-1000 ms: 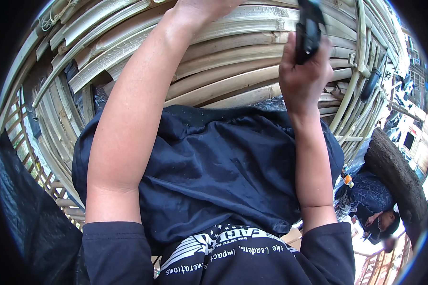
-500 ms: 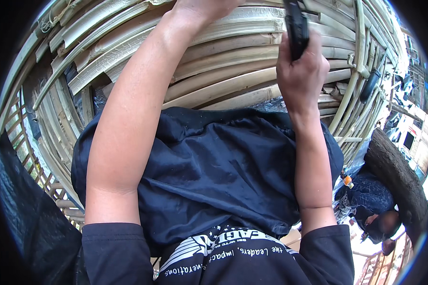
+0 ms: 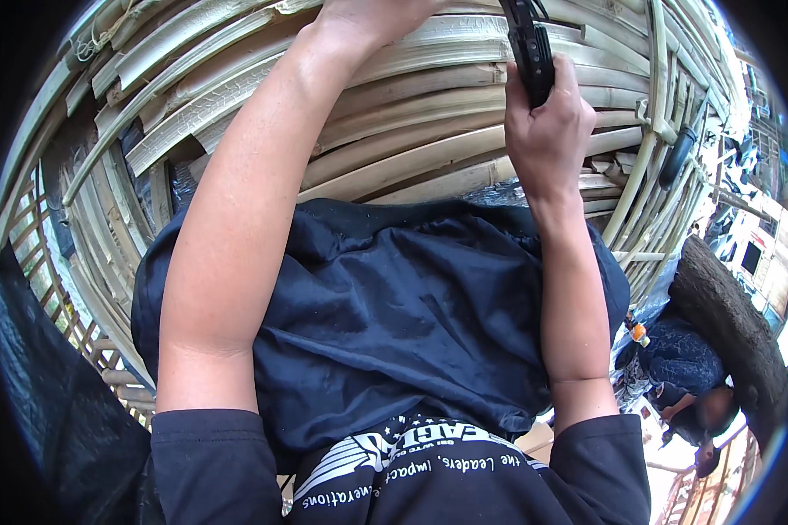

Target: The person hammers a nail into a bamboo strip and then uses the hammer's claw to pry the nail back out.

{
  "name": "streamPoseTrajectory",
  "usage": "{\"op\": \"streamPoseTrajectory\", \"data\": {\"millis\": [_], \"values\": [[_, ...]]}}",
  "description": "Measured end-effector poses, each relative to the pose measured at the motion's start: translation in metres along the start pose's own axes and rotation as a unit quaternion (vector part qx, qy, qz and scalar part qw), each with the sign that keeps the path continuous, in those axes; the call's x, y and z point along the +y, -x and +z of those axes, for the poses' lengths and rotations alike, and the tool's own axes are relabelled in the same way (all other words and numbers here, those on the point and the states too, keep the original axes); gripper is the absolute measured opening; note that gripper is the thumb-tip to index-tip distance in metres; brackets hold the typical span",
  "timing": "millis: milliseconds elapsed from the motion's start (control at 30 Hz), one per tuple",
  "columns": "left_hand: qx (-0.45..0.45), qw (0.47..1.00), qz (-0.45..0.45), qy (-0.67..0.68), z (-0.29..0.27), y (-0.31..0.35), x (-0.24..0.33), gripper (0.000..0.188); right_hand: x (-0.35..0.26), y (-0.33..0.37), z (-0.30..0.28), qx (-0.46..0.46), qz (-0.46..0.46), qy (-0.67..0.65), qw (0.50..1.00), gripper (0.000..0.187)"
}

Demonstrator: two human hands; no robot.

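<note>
Tool (image 3: 534,63), blk, in R hand (image 3: 552,129); L hand (image 3: 378,14) nr bamboo slats (image 3: 420,156)

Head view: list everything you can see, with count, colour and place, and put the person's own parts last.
Black tool: one, black, in the right hand
Bamboo strips: many, pale tan, across the upper half
Black handle: one, black, right, against bamboo
Log: one, brown, right
Other person: one, dark clothes, lower right
Small item: one, orange, beside that person
Dark sheet: one, blue-black, lower left
Cloth: one, dark navy, over the lap
Shirt: one, black with white print, bottom
Left hand: one, bare, top edge, fingers cut off
Right hand: one, bare, upper right, gripping the tool
</note>
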State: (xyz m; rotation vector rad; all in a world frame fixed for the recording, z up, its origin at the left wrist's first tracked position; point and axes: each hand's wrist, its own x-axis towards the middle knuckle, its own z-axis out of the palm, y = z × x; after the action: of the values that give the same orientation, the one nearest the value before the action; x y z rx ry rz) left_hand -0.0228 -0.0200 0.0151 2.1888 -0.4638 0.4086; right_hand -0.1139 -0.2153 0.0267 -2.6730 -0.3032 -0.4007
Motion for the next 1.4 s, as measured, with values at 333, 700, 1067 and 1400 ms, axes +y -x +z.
{"op": "streamPoseTrajectory", "data": {"millis": [333, 700, 1067, 1400], "values": [[0.049, 0.996, 0.069, -0.006, 0.003, -0.005, -0.004, 0.013, -0.011, 0.006, -0.014, 0.153, -0.084, -0.006, 0.985, 0.024], [0.031, 0.999, 0.043, 0.009, 0.001, -0.005, 0.007, 0.020, -0.004, 0.014, 0.016, 0.045, 0.140, -0.334, 0.931, 0.024], [0.023, 1.000, 0.017, -0.006, 0.003, -0.009, 0.014, 0.014, 0.008, 0.015, 0.040, 0.043, 0.282, -0.411, 0.866, 0.030], [0.024, 1.000, 0.019, 0.001, 0.003, -0.009, 0.012, 0.016, 0.005, 0.015, 0.039, 0.040, 0.242, -0.371, 0.896, 0.029]]}}
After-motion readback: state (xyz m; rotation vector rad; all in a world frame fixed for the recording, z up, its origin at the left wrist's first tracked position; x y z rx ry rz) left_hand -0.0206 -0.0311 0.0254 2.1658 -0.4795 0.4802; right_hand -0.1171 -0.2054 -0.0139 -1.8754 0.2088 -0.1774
